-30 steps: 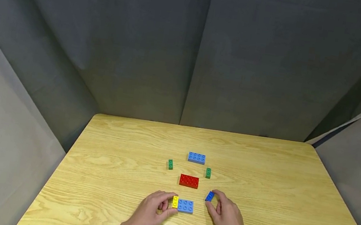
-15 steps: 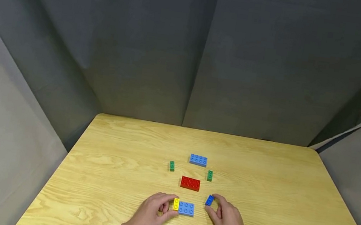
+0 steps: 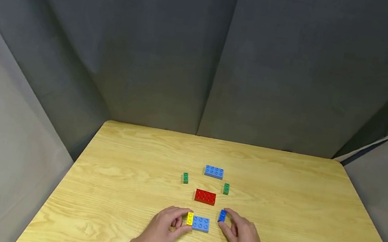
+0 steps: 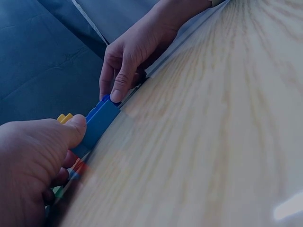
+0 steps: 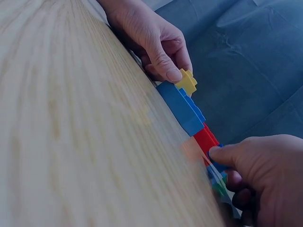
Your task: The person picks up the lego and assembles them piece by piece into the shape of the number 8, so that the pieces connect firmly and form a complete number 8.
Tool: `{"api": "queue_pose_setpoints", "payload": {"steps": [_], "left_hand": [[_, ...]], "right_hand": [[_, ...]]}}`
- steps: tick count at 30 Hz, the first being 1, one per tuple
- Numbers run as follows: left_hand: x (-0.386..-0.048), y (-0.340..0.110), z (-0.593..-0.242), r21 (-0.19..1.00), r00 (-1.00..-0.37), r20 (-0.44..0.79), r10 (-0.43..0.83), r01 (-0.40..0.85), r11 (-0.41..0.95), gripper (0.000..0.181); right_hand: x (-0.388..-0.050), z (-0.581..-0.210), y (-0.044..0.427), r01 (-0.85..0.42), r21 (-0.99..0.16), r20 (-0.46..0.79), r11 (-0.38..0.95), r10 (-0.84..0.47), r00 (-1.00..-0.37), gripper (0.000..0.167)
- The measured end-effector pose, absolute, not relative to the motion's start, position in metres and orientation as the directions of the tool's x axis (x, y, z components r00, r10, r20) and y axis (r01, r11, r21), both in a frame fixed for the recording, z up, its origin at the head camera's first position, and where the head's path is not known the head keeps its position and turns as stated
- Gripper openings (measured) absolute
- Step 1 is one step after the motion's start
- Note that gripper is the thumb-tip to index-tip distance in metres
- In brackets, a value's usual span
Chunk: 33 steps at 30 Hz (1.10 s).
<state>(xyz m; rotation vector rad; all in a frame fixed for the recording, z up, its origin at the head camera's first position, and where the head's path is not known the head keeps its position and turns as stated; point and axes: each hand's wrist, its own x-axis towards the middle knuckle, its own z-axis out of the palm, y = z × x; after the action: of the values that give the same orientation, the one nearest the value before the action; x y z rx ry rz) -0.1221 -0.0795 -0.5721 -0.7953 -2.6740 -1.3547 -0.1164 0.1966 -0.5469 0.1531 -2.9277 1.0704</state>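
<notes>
In the head view, my left hand (image 3: 164,226) pinches a small yellow brick (image 3: 190,218) between thumb and forefinger. That brick sits on the left end of a light blue brick (image 3: 201,224), which lies on the table. A short way to the right, my right hand (image 3: 246,236) holds a small dark blue brick (image 3: 222,216) by its two ends, apart from the light blue one. The right wrist view shows the yellow brick (image 5: 186,82) standing higher than the light blue brick (image 5: 182,108); there the right thumb covers most of the dark blue brick.
Beyond the hands lies a red brick (image 3: 205,197). One small green brick (image 3: 185,178) is behind it to the left, another green brick (image 3: 226,188) to the right. Farther back lies a second light blue brick (image 3: 214,172). Grey curtains (image 3: 165,60) surround the wooden table (image 3: 115,184).
The dark blue brick has shifted slightly left, nearer the light blue brick, and turned straighter in my right hand. My left hand keeps its pinch on the yellow brick. The head view has shifted a little.
</notes>
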Motion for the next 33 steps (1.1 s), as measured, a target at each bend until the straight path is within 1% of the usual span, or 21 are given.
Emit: {"api": "queue_pose_setpoints", "payload": {"steps": [4, 8, 26, 33], "left_hand": [[-0.1228, -0.0798, -0.5716, 0.744, -0.869, 0.254, 0.425, 0.456, 0.488, 0.045], [-0.1227, -0.0798, -0.5711, 0.748, -0.869, 0.244, 0.43, 0.451, 0.487, 0.046], [-0.1236, -0.0788, -0.5708, 0.737, -0.862, 0.265, 0.431, 0.47, 0.487, 0.046], [-0.1218, -0.0801, -0.5689, 0.736, -0.863, 0.267, 0.428, 0.47, 0.488, 0.045]], "right_hand": [[-0.1164, -0.5468, 0.1953, -0.098, -0.689, 0.036, 0.718, -0.101, -0.994, 0.044], [-0.1142, -0.5465, 0.1941, -0.101, -0.71, 0.031, 0.697, -0.113, -0.993, 0.045], [-0.1114, -0.5484, 0.1904, -0.246, -0.767, 0.163, 0.593, -0.191, -0.968, 0.042], [-0.108, -0.5527, 0.1866, -0.329, -0.772, 0.215, 0.544, -0.264, -0.94, 0.042]]}}
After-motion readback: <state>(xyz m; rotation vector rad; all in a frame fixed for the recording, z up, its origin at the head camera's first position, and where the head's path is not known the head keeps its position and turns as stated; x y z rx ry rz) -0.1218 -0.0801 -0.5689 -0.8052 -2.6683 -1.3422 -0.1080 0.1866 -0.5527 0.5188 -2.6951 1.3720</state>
